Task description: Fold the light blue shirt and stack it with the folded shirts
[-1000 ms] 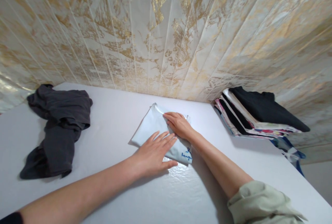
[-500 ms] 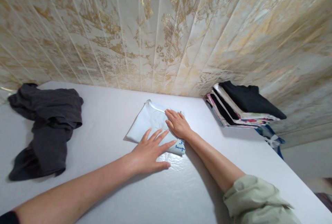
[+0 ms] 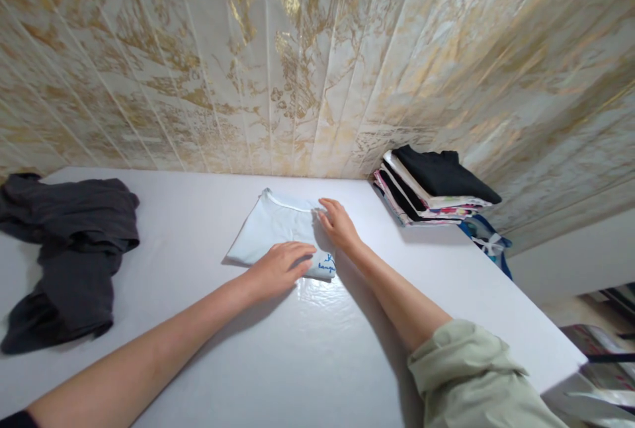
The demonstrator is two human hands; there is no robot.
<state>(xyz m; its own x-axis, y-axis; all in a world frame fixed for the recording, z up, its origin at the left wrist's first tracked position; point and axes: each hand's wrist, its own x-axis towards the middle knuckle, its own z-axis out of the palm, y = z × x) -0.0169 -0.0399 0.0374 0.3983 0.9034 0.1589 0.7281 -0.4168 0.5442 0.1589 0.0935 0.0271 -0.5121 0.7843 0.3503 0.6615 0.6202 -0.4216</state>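
A folded pale blue-white shirt (image 3: 270, 236) with blue lettering at its near right corner lies on the white table (image 3: 307, 348) close to the wall. My left hand (image 3: 278, 268) rests on the shirt's near edge with its fingers curled over the cloth. At the shirt's right edge, my right hand (image 3: 338, 224) has fingers and thumb closed on the fabric. Both forearms reach in from the bottom of the view, and the right sleeve is pale green.
A crumpled dark grey garment (image 3: 69, 243) lies at the table's left. A stack of folded clothes (image 3: 431, 186) with a black piece on top sits at the back right against the gold-patterned wall. The table's right edge drops to the floor.
My left hand's fingers went from lying flat and spread on the shirt to curled at its near edge. My right hand slid to the shirt's right edge. The view has shifted to the right.
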